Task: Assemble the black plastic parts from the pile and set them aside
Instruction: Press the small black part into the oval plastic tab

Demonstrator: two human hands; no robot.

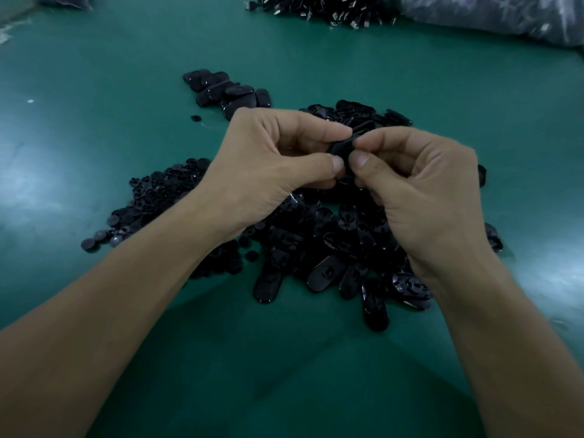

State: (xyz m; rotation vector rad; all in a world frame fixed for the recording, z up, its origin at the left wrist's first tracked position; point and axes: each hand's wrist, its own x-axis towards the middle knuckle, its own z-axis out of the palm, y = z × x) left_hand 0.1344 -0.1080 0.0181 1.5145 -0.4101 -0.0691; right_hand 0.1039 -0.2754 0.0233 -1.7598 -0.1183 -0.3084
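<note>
Head view, entries from left to right.

- Tabletop [94, 128]: green, with patches of glare.
- Dark bag [63, 0]: far left corner, mostly cut off by the frame.
- Heap of small round black pieces [158, 197]: left of centre, partly under the left forearm.
- Left hand [268, 165]: raised over the heaps, its fingers [328, 164] curled, thumb and forefinger pinching the black part.
- Cluster of oval black parts [227, 91]: beyond the left hand towards the far edge, apart from the heaps. One loose round piece [196, 117] lies just beside it.
- Black part [343, 150]: held in the air at centre, between both hands and above the main pile. Its detail is too dark to make out.
- Pile of oval black parts [316, 248]: centre, beneath both hands and spreading to the right.
- Right hand [423, 184]: its fingers [363, 161] are curled, thumb and forefinger gripping the same black part on its right side.
- Pile of small dark items with pale tips [322, 9]: far edge.
- Clear plastic bag [505, 17]: far right corner.
</note>
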